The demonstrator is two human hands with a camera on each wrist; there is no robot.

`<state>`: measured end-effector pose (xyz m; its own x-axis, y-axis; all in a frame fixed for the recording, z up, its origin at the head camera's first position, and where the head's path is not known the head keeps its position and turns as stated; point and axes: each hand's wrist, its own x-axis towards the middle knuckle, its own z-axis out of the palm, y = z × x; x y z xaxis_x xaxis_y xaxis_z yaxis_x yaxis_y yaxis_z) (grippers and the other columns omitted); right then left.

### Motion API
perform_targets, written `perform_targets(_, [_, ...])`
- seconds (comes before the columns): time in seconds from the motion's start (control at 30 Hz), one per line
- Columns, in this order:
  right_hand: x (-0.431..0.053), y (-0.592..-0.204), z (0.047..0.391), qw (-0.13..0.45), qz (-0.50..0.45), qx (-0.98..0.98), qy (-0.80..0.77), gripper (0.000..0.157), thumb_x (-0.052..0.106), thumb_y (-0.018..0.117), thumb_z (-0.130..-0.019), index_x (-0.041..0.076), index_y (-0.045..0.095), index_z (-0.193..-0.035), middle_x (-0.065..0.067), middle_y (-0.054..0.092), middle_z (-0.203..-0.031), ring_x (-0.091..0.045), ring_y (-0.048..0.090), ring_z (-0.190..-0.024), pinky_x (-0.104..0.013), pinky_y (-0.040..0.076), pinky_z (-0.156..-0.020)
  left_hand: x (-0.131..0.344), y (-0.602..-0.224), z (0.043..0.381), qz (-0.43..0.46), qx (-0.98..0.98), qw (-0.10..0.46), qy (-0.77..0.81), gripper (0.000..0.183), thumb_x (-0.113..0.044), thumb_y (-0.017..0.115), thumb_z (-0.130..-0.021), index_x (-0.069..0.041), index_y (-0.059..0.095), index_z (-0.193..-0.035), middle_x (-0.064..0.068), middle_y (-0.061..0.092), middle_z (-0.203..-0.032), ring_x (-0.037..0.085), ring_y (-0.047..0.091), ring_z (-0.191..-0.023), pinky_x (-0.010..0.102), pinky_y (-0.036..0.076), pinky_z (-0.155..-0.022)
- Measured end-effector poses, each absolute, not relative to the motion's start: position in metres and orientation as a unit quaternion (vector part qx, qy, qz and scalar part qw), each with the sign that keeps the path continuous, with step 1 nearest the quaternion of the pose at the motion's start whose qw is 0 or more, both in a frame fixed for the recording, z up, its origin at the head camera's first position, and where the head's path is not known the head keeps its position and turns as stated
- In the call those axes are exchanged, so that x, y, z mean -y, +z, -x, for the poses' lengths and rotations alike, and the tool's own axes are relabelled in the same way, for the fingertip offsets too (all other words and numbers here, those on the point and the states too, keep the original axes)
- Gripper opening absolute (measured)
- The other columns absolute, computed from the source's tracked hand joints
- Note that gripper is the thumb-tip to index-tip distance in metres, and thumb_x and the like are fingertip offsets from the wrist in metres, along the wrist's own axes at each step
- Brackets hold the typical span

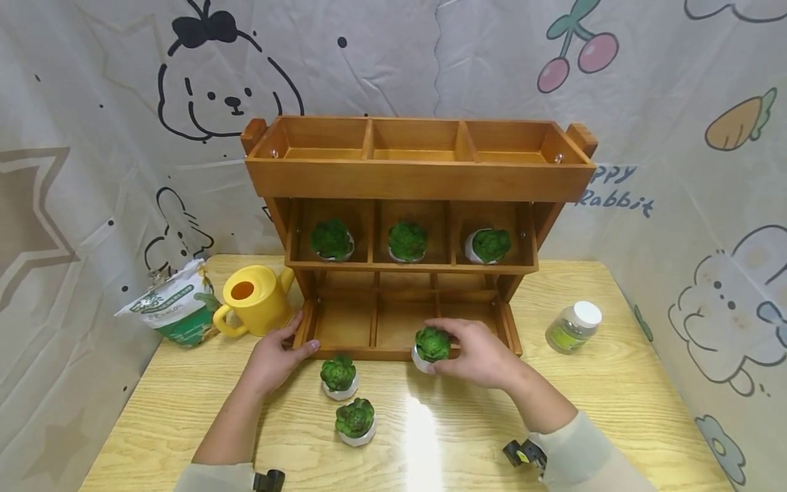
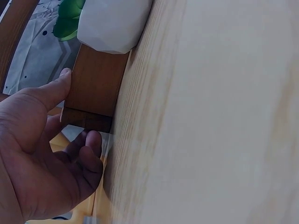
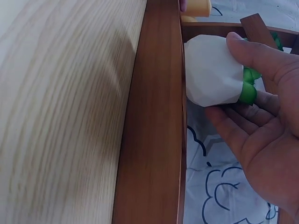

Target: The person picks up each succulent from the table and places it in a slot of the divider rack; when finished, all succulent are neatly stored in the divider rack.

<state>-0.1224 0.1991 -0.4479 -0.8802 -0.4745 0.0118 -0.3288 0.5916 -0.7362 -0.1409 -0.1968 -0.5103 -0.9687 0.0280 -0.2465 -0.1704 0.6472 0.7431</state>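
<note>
Pinching a potted plant [image 1: 430,348] by its pot [image 3: 212,70]: right hand [image 1: 476,352], thumb opposite fingers, probably because that's firmer than the leaves [image 3: 249,92]. Plant's at the bottom tray's [image 1: 347,354] front lip. Left hand [image 1: 274,355] grips the wooden shelf's [image 1: 418,182] lower left corner, likely steadying it. Two loose plants [image 1: 339,377] stand in front.

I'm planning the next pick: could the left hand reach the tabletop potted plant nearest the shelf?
Probably yes: the left hand grips the wooden shelf at a lower corner and would need to let go, but that potted plant stands close by, with nothing visible between them.
</note>
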Motion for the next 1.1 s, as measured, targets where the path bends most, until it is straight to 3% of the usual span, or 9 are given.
perform_targets(0.43, [-0.214,-0.444,0.129,0.060,0.223,-0.904,-0.360,0.072,0.023,0.093,-0.078,0.006,0.062,-0.141,-0.008,0.071,-0.123,-0.020,0.070,-0.107,-0.038,0.059,-0.089,0.196,-0.510,0.141,0.039,-0.898,0.117,0.422,0.084,-0.050,0.074,-0.094,-0.023,0.034,-0.163,0.022,0.037,-0.162,0.048,0.042,-0.143,0.062,0.036,-0.114])
perform_targets(1.1, [-0.233,-0.448,0.141,0.060,0.178,-0.918,-0.348,0.071,0.027,0.091,-0.080,0.007,0.062,-0.142,-0.014,0.070,-0.126,-0.024,0.069,-0.107,-0.047,0.059,-0.090,0.196,-0.508,0.142,0.039,-0.900,0.120,0.418,0.084,-0.050,0.074,-0.095,-0.023,0.033,-0.163,0.022,0.037,-0.162,0.047,0.041,-0.143,0.062,0.036,-0.115])
